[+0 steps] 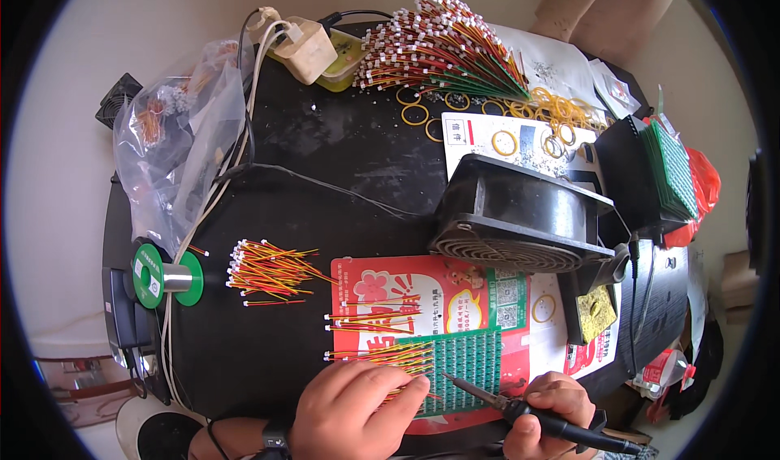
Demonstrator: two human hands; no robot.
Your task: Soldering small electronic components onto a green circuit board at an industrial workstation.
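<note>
A green circuit board panel, with rows of small identical boards, lies on a red printed sheet in front of me. Red-and-yellow wires with white connectors run onto its left side in a row. Over the panel's lower left edge, my left hand has thumb and fingers pinched on a wire; its end shows just past the fingertips. My right hand grips a black-handled soldering iron, its tip over the panel near that wire end. A few loose wires lie above the panel.
A wire pile and solder spool lie left. A black fan stands beyond the panel, beside a yellow sponge. At the back are bundled wires, rubber bands and a power adapter. Cables cross the left side.
</note>
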